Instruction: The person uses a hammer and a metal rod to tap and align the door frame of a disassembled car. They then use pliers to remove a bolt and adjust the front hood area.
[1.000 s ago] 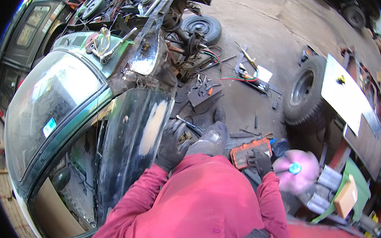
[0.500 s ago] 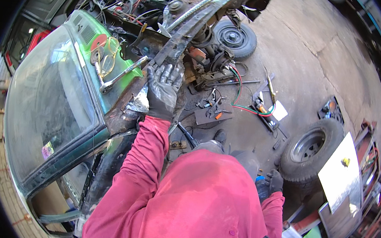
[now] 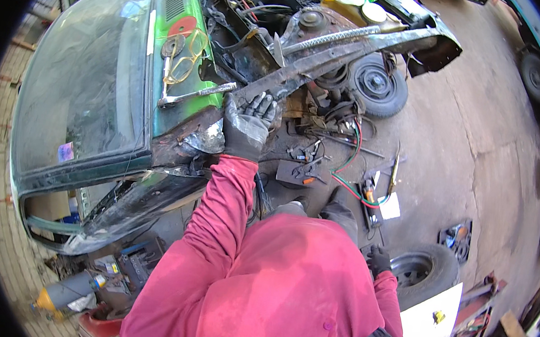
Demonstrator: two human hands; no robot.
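My left hand [image 3: 248, 124], in a dark work glove, rests against the stripped inner fender rail [image 3: 302, 74] of a green car. Its fingers are loosely bent and apart, and I see nothing in them. Just left of it a ratchet wrench [image 3: 199, 94] lies on the green cowl [image 3: 169, 29], beside yellow-framed safety glasses [image 3: 186, 63] and a red disc [image 3: 183, 26]. Bare, crumpled metal [image 3: 206, 138] shows below the wrist. My right hand [image 3: 378, 260], also gloved, hangs low by a tyre [image 3: 438, 276]; its fingers are slightly apart, with nothing visible in them.
Pliers [image 3: 309, 171] and small tools lie on a dark block [image 3: 294, 174] near my feet. Red and green hoses [image 3: 355, 151] run across the floor. A wheel [image 3: 377, 84] lies beyond the rail. A white sheet [image 3: 430, 327] leans at right; a grey cylinder [image 3: 73, 289] lies at lower left.
My view has shifted, bringing more of the engine bay into sight. My left hand stays at the rail, its fingers now more bent. My right hand has moved slightly forward beside the tyre.
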